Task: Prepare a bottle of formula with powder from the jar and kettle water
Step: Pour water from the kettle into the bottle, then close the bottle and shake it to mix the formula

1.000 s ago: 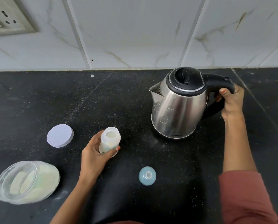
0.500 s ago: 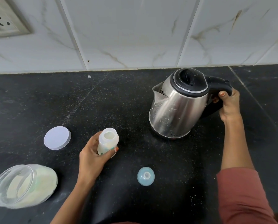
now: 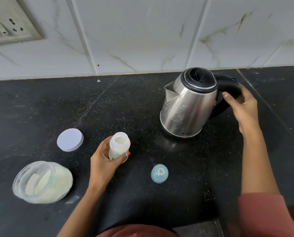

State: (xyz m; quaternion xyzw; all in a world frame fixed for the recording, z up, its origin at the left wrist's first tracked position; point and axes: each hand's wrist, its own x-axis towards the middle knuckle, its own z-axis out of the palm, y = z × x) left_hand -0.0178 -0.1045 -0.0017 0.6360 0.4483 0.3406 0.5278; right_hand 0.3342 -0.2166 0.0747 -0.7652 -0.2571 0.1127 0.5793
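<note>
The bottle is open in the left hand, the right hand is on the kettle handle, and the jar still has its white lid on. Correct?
Not quite. The head view shows the jar open, with its white lid lying flat on the counter beside it. The rest holds: the left hand grips the open bottle, and the right hand is on the kettle handle.

On the counter [image 3: 40, 108], the kettle [image 3: 187, 106] sits at the back right, spout turned left, the right hand [image 3: 242, 103] on its handle. The bottle [image 3: 119, 145] stands left of and before it in the left hand [image 3: 105, 161]. The lid [image 3: 70, 139] lies left of the bottle, the jar [image 3: 41, 182] before the lid, the teat cap [image 3: 159, 173] right of the bottle
</note>
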